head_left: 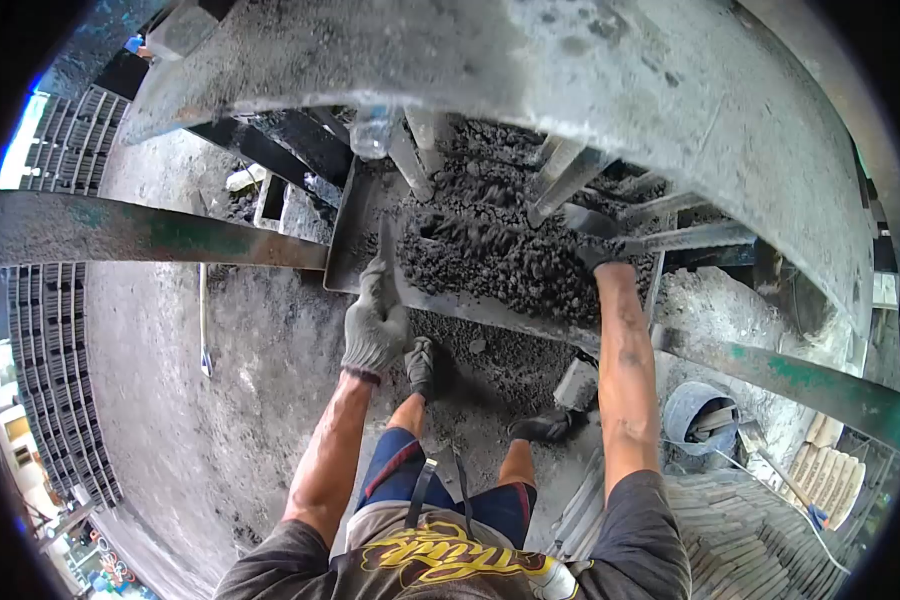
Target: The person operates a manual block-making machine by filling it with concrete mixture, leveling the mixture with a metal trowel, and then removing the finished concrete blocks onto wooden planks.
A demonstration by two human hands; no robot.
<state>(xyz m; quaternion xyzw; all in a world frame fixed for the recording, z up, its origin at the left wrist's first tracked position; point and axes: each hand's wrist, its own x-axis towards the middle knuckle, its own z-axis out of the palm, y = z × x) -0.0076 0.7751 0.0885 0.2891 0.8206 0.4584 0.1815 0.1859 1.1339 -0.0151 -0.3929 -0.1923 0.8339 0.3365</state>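
My left hand, in a pale knitted glove, is closed at the near left edge of a metal tray. A narrow flat-bladed tool points away from its fingers, along the tray's left side. Dark, lumpy granular material fills much of the tray. My right hand, in a dark glove, reaches to the right end of this material. Its fingers are blurred against the dark lumps, and I cannot tell what they hold.
A large grey curved surface overhangs the tray, with metal bars beneath. A green-brown beam crosses on both sides. A bucket stands at right, near stacked strips. A pale block lies by my foot.
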